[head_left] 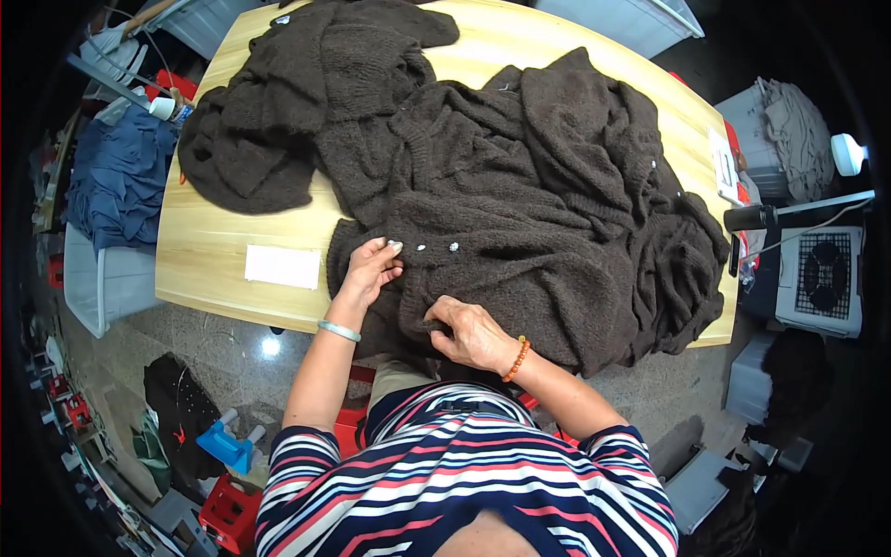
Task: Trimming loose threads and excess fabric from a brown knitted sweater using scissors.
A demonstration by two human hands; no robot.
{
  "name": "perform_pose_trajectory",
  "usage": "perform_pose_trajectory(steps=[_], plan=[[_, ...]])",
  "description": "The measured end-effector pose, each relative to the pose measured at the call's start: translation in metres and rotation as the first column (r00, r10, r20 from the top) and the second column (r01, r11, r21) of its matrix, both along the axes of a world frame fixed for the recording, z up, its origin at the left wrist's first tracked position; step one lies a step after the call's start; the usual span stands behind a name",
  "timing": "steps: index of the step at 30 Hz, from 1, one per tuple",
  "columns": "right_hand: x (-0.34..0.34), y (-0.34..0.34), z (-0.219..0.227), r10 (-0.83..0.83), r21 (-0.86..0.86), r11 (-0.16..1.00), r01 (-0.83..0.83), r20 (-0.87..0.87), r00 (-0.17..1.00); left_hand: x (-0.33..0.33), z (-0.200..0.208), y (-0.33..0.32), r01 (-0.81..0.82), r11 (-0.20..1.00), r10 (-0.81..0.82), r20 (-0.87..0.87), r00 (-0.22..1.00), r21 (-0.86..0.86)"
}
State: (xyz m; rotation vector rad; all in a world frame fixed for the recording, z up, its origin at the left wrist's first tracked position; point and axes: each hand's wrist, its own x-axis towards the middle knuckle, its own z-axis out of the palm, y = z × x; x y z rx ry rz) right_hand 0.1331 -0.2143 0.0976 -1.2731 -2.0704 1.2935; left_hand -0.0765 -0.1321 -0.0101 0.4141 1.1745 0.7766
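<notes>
A dark brown knit garment (529, 288) lies spread at the near edge of the table. Along its front band sit a few small whitish spots that look like buttons (454, 247). My left hand (373, 267), with a pale bangle on the wrist, pinches the garment's band beside the leftmost of these spots. Lower and to the right, my right hand (471, 334) is closed on a fold of the same knit, its fingertips curled under and partly hidden. An orange bead bracelet circles that wrist.
More dark brown knitwear (269, 121) is heaped at the far left of the wooden table (209, 241). A white paper (282, 266) lies near its left edge. Blue cloth (121, 172) fills a bin at left. A lamp (846, 154) and grey fan unit (819, 278) stand right.
</notes>
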Motion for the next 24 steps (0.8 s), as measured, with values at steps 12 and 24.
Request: perform_pose_trajectory(steps=[12,24], plan=[[-0.006,0.0,0.018,-0.111,0.21,0.969,0.128,-0.09,0.99,0.028,0.083,-0.041,0.075,0.916,-0.019,-0.143,0.99,0.395],[-0.02,-0.008,0.019,-0.196,0.288,0.933,0.215,-0.091,0.976,0.021,0.082,-0.076,-0.029,0.965,-0.004,0.125,0.992,0.261]])
